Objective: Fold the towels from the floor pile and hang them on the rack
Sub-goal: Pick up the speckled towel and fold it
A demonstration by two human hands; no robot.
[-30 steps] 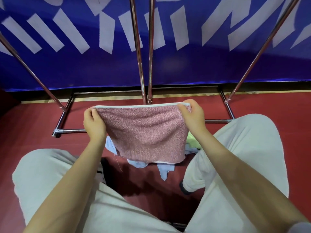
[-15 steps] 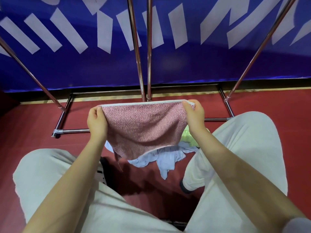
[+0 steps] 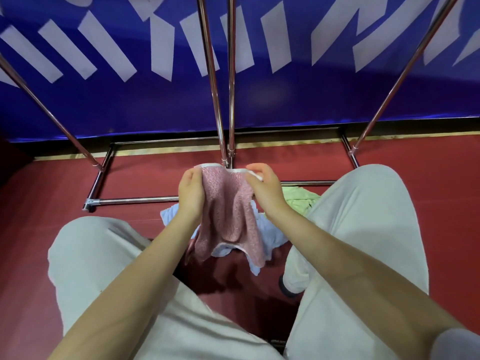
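Two hands hold a pink towel (image 3: pixel 228 211) up in the middle of the view, above the floor pile. At the towel's 10 o'clock corner the left hand (image 3: pixel 191 193) has its fingers curled round the white-trimmed top edge; at 2 o'clock the right hand (image 3: pixel 265 189) pinches the other top corner, thumb and fingers closed on the cloth. Both hands are near each other, so the towel sags between them in soft vertical folds, its lower hem hanging loose toward 6 o'clock.

Under it on the red floor (image 3: pixel 39 229) lies a blue towel (image 3: pixel 270 235), partly hidden by the pink one, with a green towel (image 3: pixel 301 198) at its 2 o'clock, touching the person's right trouser leg (image 3: pixel 363 216). At 7 o'clock the left leg (image 3: pixel 104 255) frames the pile from the other side.

Past the hands, at 12 o'clock, stands the metal rack (image 3: pixel 220 100): two upright poles close together in the middle, slanted poles at 10 and 2 o'clock, and a rectangular base frame on the floor. Behind it is a blue wall (image 3: pixel 285 100) with white strokes
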